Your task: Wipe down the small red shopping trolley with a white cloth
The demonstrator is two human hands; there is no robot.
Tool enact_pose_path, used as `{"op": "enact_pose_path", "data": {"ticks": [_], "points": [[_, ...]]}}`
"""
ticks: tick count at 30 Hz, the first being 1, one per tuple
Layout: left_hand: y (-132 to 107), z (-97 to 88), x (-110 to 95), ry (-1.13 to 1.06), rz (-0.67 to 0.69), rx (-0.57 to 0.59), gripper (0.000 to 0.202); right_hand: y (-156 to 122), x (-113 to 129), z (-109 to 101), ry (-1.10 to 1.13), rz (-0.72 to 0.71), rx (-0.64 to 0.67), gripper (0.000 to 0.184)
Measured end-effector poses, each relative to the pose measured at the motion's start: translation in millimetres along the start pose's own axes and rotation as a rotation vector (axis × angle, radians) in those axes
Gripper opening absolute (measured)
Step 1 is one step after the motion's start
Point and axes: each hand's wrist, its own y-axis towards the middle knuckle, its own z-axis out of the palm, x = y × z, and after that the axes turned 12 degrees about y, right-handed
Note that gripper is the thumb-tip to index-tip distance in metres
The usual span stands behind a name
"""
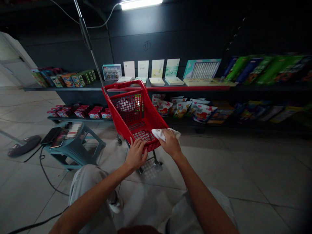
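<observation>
A small red plastic shopping cart [156,122] on wheels stands upright before me, its handle end toward the shelves. My left hand [136,154] is at the cart's near rim, fingers curled over the edge and thumb on the outside, closed on it. A crumpled white cloth [158,133] is in my right hand [170,143], which is closed around it at the near right corner of the cart. Part of the cloth is hidden under the fingers. Through the grid basket, no goods show on its bottom.
Behind the cart, a dark shelf [207,88] carries boxes, cards and green packs [270,70]; snack bags [181,109] lie below. On my left a blue-grey stool [81,148] holds dark flat items, beside a round stand base [24,146]. Black cables [46,172] cross the floor.
</observation>
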Motion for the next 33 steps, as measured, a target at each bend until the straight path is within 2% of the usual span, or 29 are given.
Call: {"op": "enact_pose_path", "data": {"ticks": [7,11,17,21,25,29,33], "points": [[-12.7,-9.0,6.3,-0.057,-0.017,-0.009,0.037,-3.3,-0.6,-8.2,0.07,0.032,0.015,0.026],[-17.4,-17.1,15.4,-0.111,-0.014,-0.033,0.037,-6.9,-5.9,-15.7,0.132,-0.059,0.016,0.033],[-21.7,-28.8,42.7,-0.163,0.017,-0.087,0.033,-7.9,-6.5,-21.3,0.185,-0.177,0.051,0.032],[-22.3,-37.9,63.6,-0.227,0.063,-0.181,0.024,-5.6,-2.8,-17.3,0.19,-0.214,0.056,0.029],[-23.7,-48.3,77.2,-0.253,0.061,-0.228,0.025,-2.1,2.8,-10.1,0.221,-0.241,0.056,0.027],[-30.1,-54.0,82.4,-0.282,0.061,-0.254,0.028,0.3,7.3,-6.5,0.237,-0.259,0.042,0.031],[-37.2,-54.1,76.9,-0.292,0.044,-0.26,0.031,0.9,10.5,-7.0,0.257,-0.258,0.028,0.031]]}}
